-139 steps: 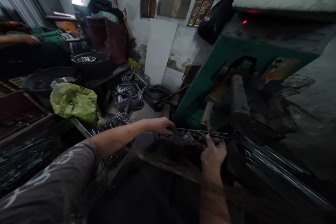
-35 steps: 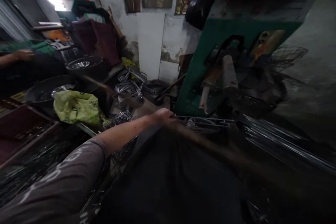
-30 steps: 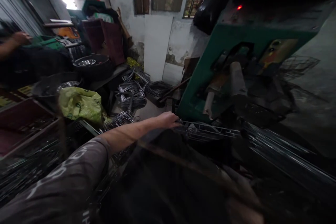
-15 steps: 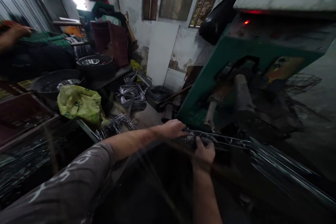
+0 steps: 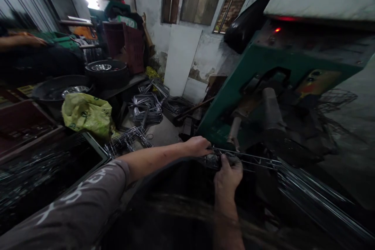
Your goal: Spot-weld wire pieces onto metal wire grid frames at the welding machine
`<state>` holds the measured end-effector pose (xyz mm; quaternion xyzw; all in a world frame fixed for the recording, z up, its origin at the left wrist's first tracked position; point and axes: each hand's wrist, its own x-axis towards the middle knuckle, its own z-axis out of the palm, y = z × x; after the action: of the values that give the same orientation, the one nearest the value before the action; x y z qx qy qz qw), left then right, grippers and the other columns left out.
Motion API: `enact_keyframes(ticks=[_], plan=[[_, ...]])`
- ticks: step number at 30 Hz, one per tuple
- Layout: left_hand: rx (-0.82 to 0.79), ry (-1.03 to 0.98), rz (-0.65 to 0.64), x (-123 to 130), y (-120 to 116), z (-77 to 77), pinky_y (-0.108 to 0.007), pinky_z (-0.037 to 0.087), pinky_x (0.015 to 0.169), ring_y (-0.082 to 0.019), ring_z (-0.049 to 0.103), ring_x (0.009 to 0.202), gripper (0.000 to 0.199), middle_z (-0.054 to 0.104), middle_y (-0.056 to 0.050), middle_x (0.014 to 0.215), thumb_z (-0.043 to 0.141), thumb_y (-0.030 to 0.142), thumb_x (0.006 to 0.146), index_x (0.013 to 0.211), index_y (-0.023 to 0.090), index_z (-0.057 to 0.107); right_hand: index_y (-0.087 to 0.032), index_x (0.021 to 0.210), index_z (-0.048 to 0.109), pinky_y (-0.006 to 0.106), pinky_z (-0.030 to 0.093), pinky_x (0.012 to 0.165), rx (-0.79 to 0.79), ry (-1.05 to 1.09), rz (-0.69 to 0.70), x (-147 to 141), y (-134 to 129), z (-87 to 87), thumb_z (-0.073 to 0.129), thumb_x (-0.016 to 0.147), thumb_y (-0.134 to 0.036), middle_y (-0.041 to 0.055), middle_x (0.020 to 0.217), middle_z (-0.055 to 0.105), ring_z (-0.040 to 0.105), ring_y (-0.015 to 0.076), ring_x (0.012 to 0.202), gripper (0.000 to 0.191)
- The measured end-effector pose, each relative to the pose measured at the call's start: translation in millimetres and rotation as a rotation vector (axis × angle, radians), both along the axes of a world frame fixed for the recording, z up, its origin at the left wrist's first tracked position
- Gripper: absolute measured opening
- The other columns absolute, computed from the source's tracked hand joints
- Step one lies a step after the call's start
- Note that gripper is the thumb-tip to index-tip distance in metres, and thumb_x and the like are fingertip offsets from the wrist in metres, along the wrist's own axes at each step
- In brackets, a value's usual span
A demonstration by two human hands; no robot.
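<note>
My left hand (image 5: 198,146) reaches in from the left, its fingers closed at the near end of a thin metal wire frame (image 5: 254,158). Just right of it, my right hand (image 5: 230,168) comes up from below, thumb and fingers pinched at the same end of the wire frame. The frame runs off to the right, below a green machine (image 5: 222,105) with thick metal electrode arms. Dim light hides the exact grip of the fingertips. Long metal wires (image 5: 316,195) lie at the lower right.
Bent wire frames (image 5: 146,107) are piled left of centre, near a yellow-green plastic bag (image 5: 86,113). Black tubs (image 5: 107,74) with metal bowls stand behind. Another person's arm (image 5: 22,41) shows at the far left. A red light glows on the machine.
The view has shifted slightly. Both my hands stay at the wire frame, almost in the same place. The other person's arm at the far left has moved a little.
</note>
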<state>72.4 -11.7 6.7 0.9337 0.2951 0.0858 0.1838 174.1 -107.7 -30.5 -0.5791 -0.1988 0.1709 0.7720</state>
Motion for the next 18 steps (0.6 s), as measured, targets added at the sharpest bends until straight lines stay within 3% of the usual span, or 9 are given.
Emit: enact_keyframes(ticks=[5, 11, 18], plan=[[-0.02, -0.041, -0.008, 10, 3, -4.5, -0.025, 0.044, 0.065, -0.023, 0.065, 0.08, 0.043, 0.07, -0.012, 0.078, 0.046, 0.05, 0.086, 0.082, 0.014, 0.07, -0.019, 0.072, 0.046, 0.026, 0.044, 0.062, 0.004, 0.003, -0.012, 8, 0, 2.7, 0.073, 0.058, -0.034, -0.0057, 0.065, 0.05, 0.05, 0.0115, 0.061, 0.034], [-0.097, -0.035, 0.01, 21, 0, 0.6, -0.024, 0.043, 0.062, -0.021, 0.065, 0.077, 0.045, 0.07, -0.011, 0.078, 0.048, 0.054, 0.084, 0.083, 0.014, 0.07, -0.019, 0.074, 0.045, 0.028, 0.044, 0.065, -0.087, -0.163, -0.021, 27, -2, -8.5, 0.069, 0.065, -0.044, -0.0053, 0.067, 0.046, 0.049, 0.0116, 0.063, 0.036], [-0.087, -0.054, 0.009, 32, -1, 0.1, -0.02, 0.041, 0.064, -0.018, 0.065, 0.081, 0.04, 0.071, -0.009, 0.083, 0.049, 0.049, 0.086, 0.084, 0.015, 0.07, -0.019, 0.072, 0.046, 0.031, 0.043, 0.067, -0.104, -0.201, -0.065, 44, 1, -13.6, 0.069, 0.064, -0.044, -0.003, 0.07, 0.049, 0.049, 0.0137, 0.065, 0.035]])
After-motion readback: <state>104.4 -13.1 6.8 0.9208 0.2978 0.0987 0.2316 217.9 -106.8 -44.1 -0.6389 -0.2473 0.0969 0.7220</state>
